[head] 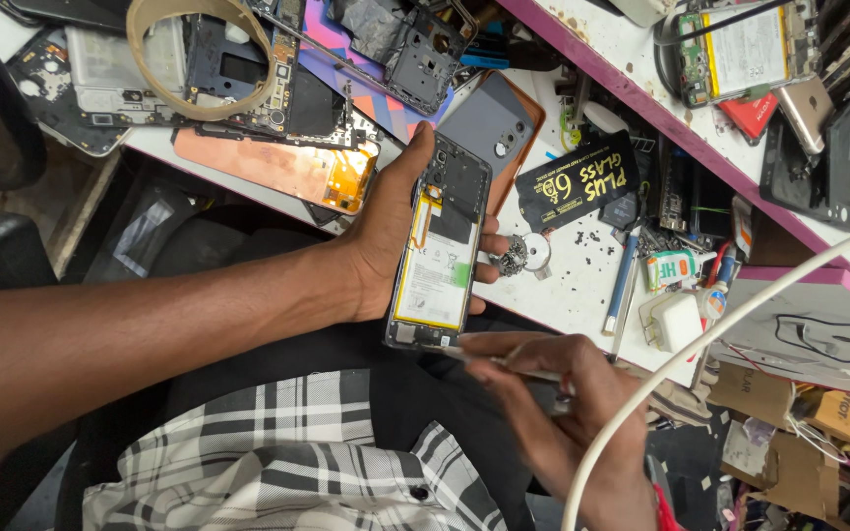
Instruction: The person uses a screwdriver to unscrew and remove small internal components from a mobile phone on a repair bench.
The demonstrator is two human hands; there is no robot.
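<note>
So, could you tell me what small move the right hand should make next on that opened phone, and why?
Probably ease the thin tool under the bottom edge of the opened phone: the right hand already has its tip there, and the left hand grips the phone steady.

On the far table (582, 285) I see a grey phone back cover (492, 123), a black packet (576, 180), a blue pen (621, 283), a white charger (678, 321) and a tape roll (205, 54) far left.

The opened phone (440, 251) in the left hand (383, 231) shows a glossy pale battery film and matt black plastic. Below the right hand (553, 413), checked cloth (287, 462) looks soft; beside it, a smooth white cable (700, 344).
</note>
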